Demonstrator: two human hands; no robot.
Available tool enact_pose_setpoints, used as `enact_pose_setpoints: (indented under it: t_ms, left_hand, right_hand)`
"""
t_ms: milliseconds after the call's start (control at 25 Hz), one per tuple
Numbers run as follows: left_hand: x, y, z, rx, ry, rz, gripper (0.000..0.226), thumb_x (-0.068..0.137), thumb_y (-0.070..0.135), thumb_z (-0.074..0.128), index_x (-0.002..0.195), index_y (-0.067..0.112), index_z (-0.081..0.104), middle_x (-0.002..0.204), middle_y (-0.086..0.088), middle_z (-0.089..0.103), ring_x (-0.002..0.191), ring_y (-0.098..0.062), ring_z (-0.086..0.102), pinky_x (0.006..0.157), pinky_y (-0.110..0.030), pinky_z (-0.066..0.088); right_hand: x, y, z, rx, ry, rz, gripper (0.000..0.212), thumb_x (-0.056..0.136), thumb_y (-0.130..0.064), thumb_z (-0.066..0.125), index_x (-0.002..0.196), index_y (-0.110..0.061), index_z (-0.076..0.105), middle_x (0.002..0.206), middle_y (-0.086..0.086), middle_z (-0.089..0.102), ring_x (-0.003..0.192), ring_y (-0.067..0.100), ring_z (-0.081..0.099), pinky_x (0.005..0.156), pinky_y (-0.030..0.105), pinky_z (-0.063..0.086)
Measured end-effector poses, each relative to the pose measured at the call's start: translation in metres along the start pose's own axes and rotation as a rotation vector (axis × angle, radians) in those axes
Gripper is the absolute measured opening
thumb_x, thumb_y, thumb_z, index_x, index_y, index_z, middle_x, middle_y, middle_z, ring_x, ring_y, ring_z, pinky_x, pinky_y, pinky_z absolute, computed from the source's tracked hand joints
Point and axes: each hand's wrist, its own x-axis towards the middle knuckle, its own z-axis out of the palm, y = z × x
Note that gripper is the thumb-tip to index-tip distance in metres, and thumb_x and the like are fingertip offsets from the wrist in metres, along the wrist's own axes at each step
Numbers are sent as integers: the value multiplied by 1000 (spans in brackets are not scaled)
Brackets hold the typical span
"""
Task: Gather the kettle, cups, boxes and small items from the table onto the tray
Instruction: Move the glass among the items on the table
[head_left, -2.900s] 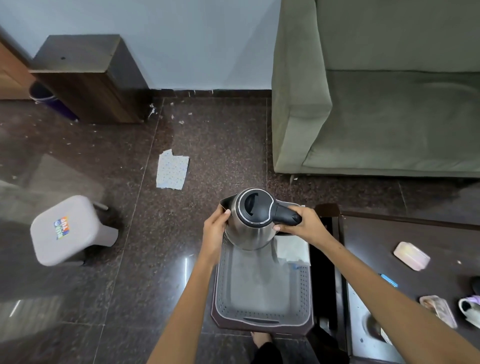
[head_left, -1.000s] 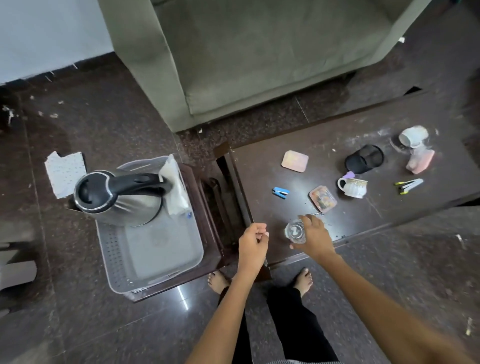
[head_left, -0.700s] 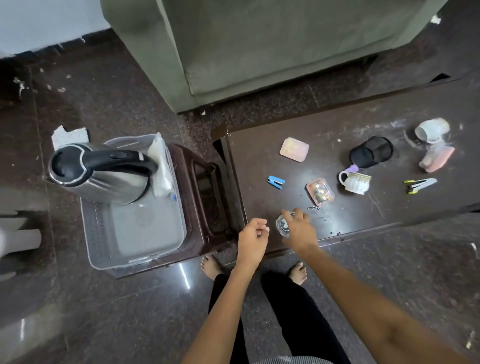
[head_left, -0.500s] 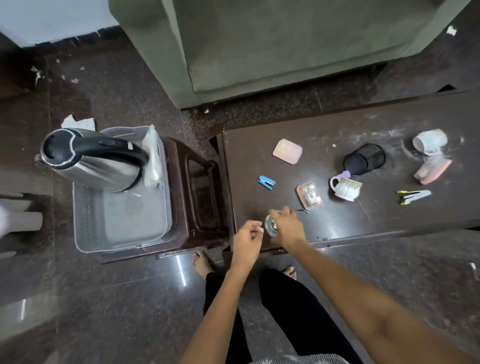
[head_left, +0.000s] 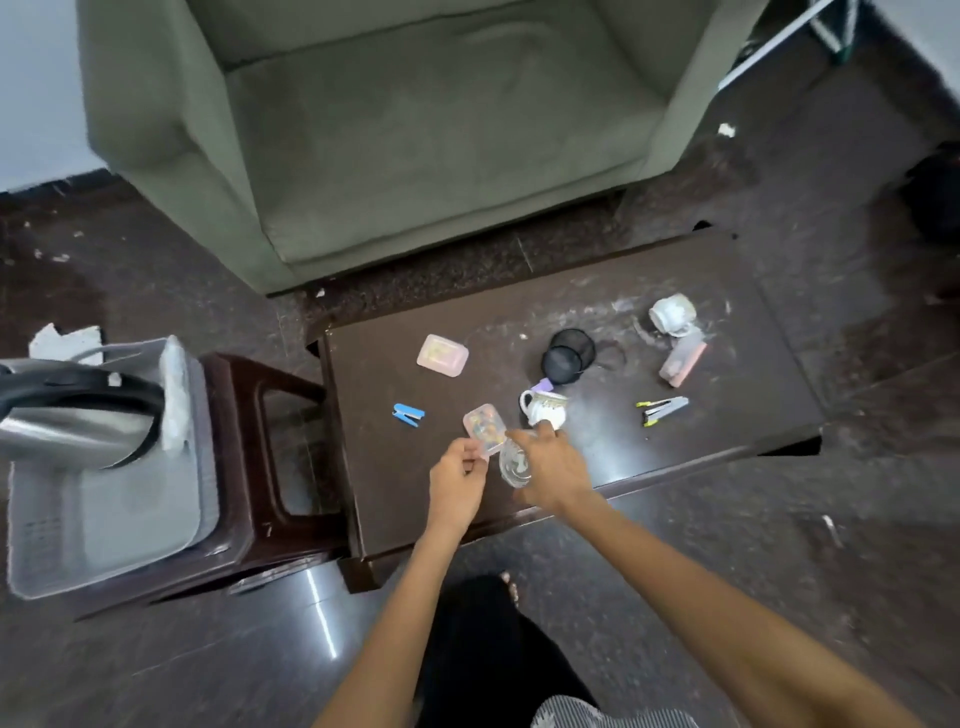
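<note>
Since half a second ago, the left hand has reached the small clear plastic box of coloured bits at centre frame and pinches its near edge. Right hand grips the clear glass cup over the dark desk. Steel kettle sits in the grey tray, lower left.

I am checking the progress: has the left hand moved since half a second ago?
Yes. The left hand went forward from the front edge of the table to the small clear box, whose near edge it now pinches.
</note>
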Motion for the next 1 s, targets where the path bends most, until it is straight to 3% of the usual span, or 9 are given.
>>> enact_pose_setpoints:
  t_ms: [160, 320, 440, 720, 800, 1000]
  left_hand:
    - [15, 43, 51, 3, -79, 61, 21, 91, 7, 54, 111, 4, 61, 99, -3, 60, 89, -13, 55, 71, -9, 38]
    - [36, 68, 104, -9, -114, 46, 22, 90, 10, 54, 111, 8, 59, 95, -6, 64, 83, -19, 58, 75, -23, 43]
    - [58, 79, 139, -19, -95, 23, 21, 90, 9, 55, 110, 7, 62, 100, -8, 64, 87, -20, 59, 78, -22, 41]
    - [111, 108, 196, -57, 5, -29, 23, 92, 8, 54, 114, 3, 58, 93, -3, 60, 88, -17, 58, 75, -17, 40]
    - [123, 112, 206, -72, 26, -36, 21, 92, 8, 53, 112, 3, 59, 95, -3, 61, 90, -17, 58, 70, -10, 41]
    - [144, 114, 223, -102, 59, -73, 19, 93, 10, 54, 110, 5, 61, 95, 0, 61, 88, -15, 57, 71, -9, 40]
  right_hand:
    - [-6, 54, -35, 60, 77, 119, 80, 60, -38, 79, 130, -32, 41, 123, 10, 44, 107, 33, 50, 79, 41, 50]
    - [8, 112, -61, 96, 107, 196, 82, 57, -35, 81, 130, -30, 43, 125, 11, 45, 109, 33, 50, 83, 41, 52]
    - [31, 151, -76, 105, 115, 214, 84, 59, -35, 81, 133, -30, 41, 126, 11, 44, 111, 33, 50, 83, 42, 52]
    - [104, 204, -90, 46, 36, 124, 78, 65, -30, 76, 134, -31, 39, 127, 12, 43, 112, 35, 48, 84, 43, 51]
    - [122, 211, -90, 37, 24, 94, 81, 65, -30, 76, 136, -30, 37, 126, 12, 43, 112, 34, 48, 84, 42, 50]
    - [166, 222, -88, 11, -7, 54, 87, 64, -32, 80, 138, -28, 34, 130, 13, 41, 115, 33, 46, 86, 41, 50]
